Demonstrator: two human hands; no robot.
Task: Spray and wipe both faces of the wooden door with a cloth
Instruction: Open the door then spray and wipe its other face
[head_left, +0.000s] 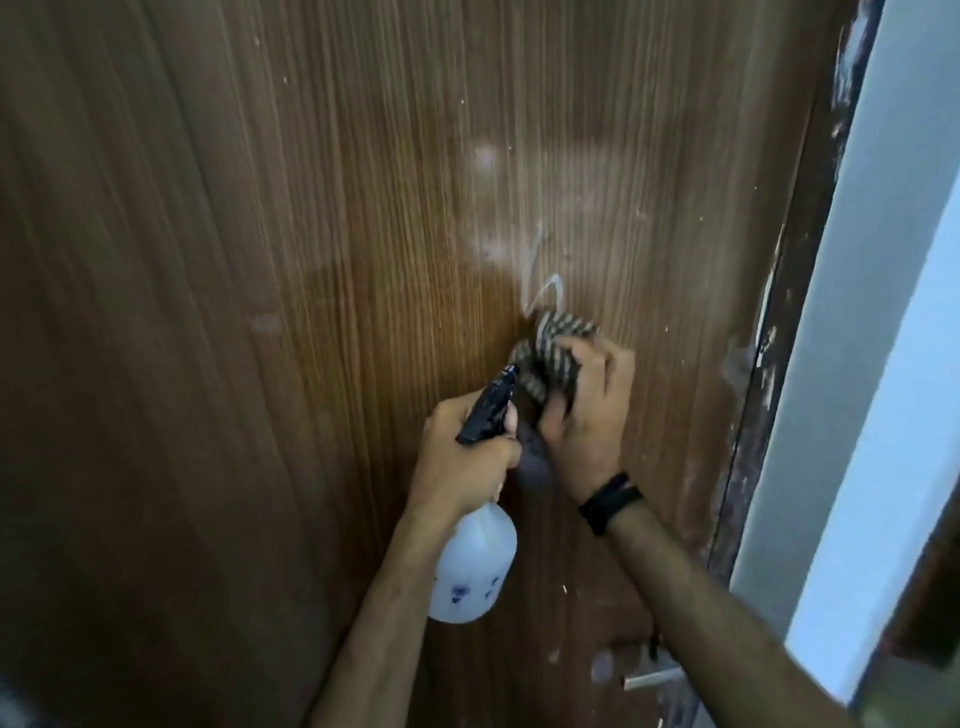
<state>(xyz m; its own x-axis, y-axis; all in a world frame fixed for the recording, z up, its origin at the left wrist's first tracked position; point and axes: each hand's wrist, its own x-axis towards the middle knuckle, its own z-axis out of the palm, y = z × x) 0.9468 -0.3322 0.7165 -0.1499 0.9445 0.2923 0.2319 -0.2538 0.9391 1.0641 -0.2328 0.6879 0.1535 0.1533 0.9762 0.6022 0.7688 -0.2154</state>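
The wooden door (311, 260) fills the view, brown with vertical grain and pale smudges and a whitish streak near its middle. My right hand (587, 410) grips a bunched striped cloth (553, 358) and holds it against the door just below that streak. My left hand (467, 457) grips the neck of a white spray bottle (472, 566) with a black trigger head (491, 402). The nozzle points up toward the cloth. The two hands are close together.
The door's right edge (769, 364) is scuffed with chipped paint. A pale wall or frame (883, 312) runs down the right side. A metal door handle (652, 675) shows low down, partly hidden by my right forearm.
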